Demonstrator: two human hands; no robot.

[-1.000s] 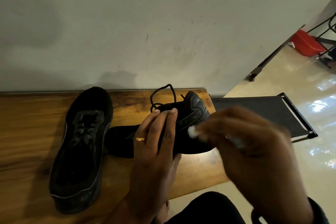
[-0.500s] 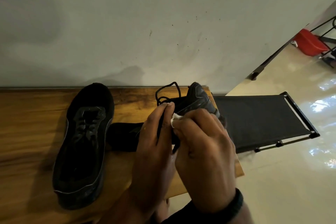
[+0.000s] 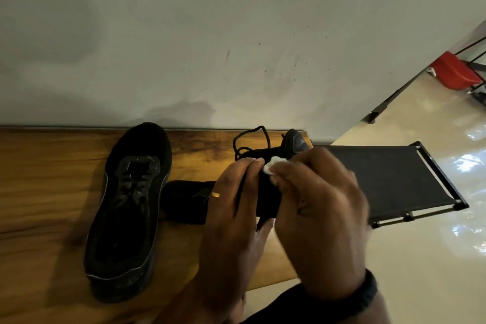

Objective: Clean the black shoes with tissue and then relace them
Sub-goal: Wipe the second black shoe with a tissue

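Two black shoes are on a wooden bench [image 3: 52, 192]. One shoe [image 3: 131, 208] stands upright on the left, laced. The second shoe [image 3: 189, 200] lies on its side across the bench, a loose black lace [image 3: 252, 137] looping above it. My left hand [image 3: 234, 208], with a gold ring, grips this shoe from above. My right hand [image 3: 318, 216] pinches a small wad of white tissue [image 3: 273, 163] and presses it on the shoe's upper. Both hands hide most of the shoe's middle.
A grey wall rises right behind the bench. A black fabric rack [image 3: 394, 181] stands beyond the bench's right end on a glossy floor. Far right there is a red object [image 3: 455, 73] with thin black metal legs.
My right hand came in from the right onto the shoe and now presses the tissue against its upper near my left fingers. My left hand kept its grip.
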